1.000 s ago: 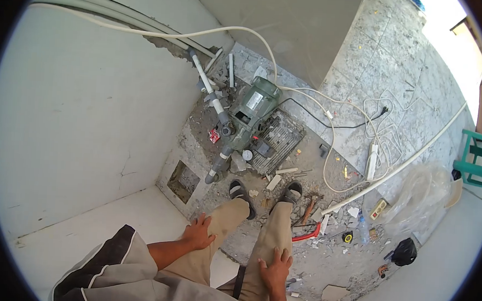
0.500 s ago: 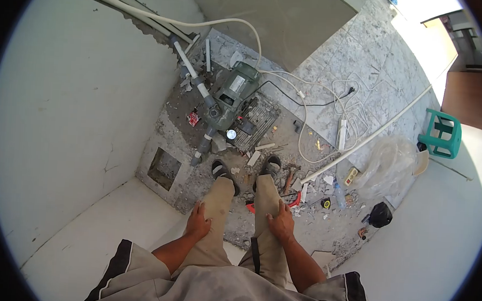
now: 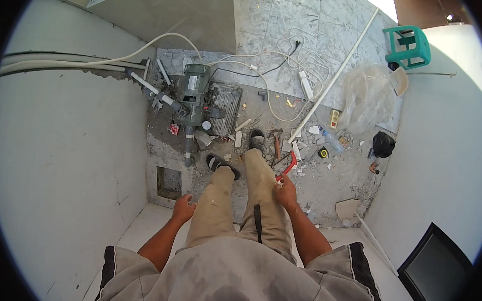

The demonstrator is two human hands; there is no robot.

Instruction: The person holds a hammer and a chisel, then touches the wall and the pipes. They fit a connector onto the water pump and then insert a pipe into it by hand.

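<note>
Both my hands are beside my legs and hold nothing I can see. My left hand [image 3: 184, 208] hangs open beside my left thigh, fingers apart. My right hand [image 3: 286, 192] is open at the side of my right knee. Just beyond it, a red-framed hacksaw [image 3: 291, 165] lies on the floor, partly hidden by my leg and hand. A hammer [image 3: 277, 146] lies near my right sandal [image 3: 257, 139]. Ahead on the left stands a green water pump [image 3: 194, 88], joined to grey and white pipe [image 3: 189, 142].
Rubble and pipe offcuts cover the floor. A long white pipe [image 3: 335, 73] lies diagonally ahead. To the right are a tape measure [image 3: 322, 152], a power strip [image 3: 334, 119], a plastic bag [image 3: 366, 97] and a green stool [image 3: 410, 47]. A square pit [image 3: 168, 182] is at left.
My view has turned right, and my body with it. My left hand has come off my left thigh to its outer side. My right hand has slid to the outer side of my knee.
</note>
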